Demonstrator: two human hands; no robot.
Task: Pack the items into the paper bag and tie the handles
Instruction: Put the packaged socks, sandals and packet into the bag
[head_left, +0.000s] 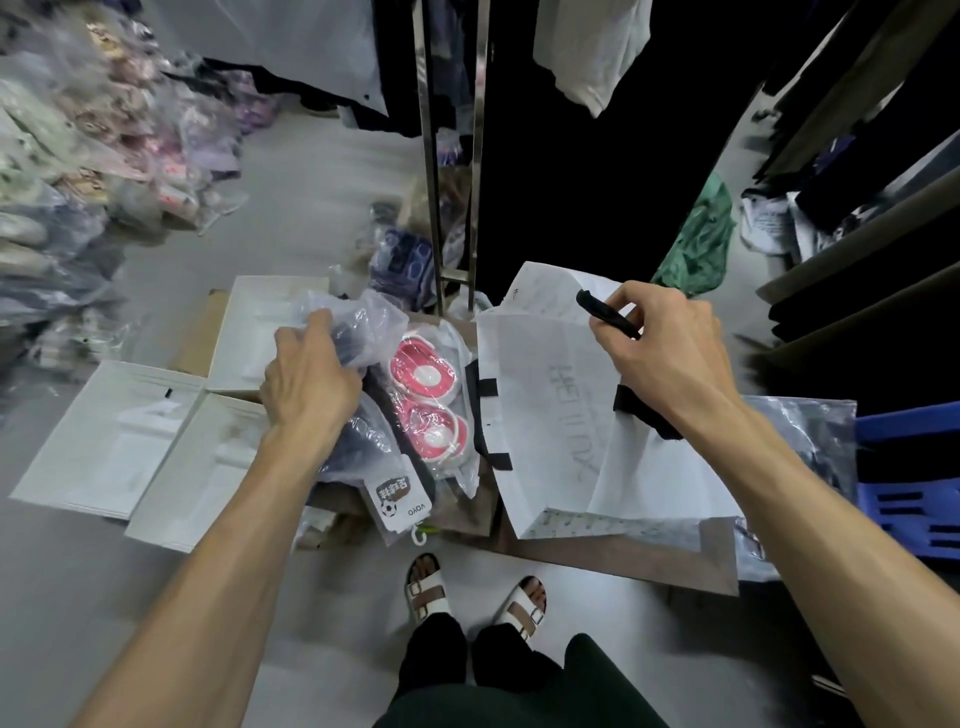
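Right fingers (618, 312): pinching a black handle (605, 313) at the top edge of the white paper bag (550, 415), thumb and forefinger closing on it.
Right hand (662, 348): holding the bag's mouth up; the bag is lying tilted on a brown cardboard surface (649, 556), its other black handles showing on its left edge and under the wrist.
Left fingers (317, 332): curling tightly into crinkled clear plastic, gripping a wrapped dark item (363, 447).
Left hand (306, 379): resting on the pile just left of the bag.
Items: two pink-and-white round pieces (431, 400) are lying in clear wrap between the hands, touching the bag's left edge; a labelled tag (397, 501) is hanging below them.
In the way: the bag's raised front panel is hiding its inside.
Around: three flat white bags (140, 457) are lying on the grey floor at left; stacked plastic-wrapped goods (78, 156) beyond; a metal rack post (452, 156) ahead; a blue crate (909, 493) at right.
Below: two feet in white sandals (478, 603).
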